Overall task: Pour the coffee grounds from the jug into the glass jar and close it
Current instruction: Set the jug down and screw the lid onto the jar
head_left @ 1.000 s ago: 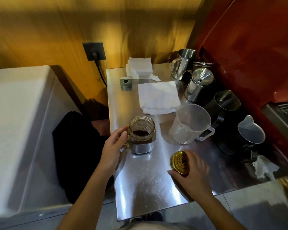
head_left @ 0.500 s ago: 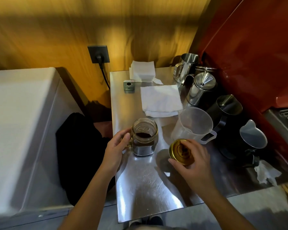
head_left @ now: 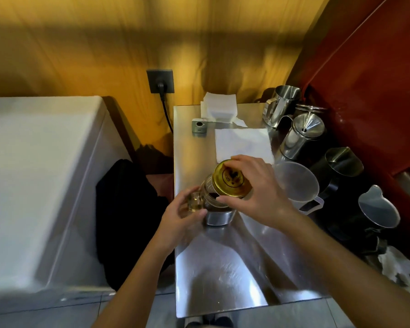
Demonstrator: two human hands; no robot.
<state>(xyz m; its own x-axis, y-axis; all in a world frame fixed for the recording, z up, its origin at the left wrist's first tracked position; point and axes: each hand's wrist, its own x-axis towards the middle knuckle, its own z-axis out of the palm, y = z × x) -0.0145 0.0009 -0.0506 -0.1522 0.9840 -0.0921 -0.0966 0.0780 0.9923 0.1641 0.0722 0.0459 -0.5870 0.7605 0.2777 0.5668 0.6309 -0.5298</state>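
Two hands busy, right hand (head_left: 258,195) fingers pinching gold lid (head_left: 231,179) tilted over glass jar (head_left: 213,204), left hand (head_left: 182,218) fingers gripping its handle

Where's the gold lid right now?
In the head view, the gold lid is held tilted in the right hand, just above the glass jar, whose handle the left hand grips, left of the plastic jug.

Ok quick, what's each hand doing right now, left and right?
Left hand: closed on the glass jar's handle.
Right hand: holding the gold lid, tilted over the jar's mouth, not seated.
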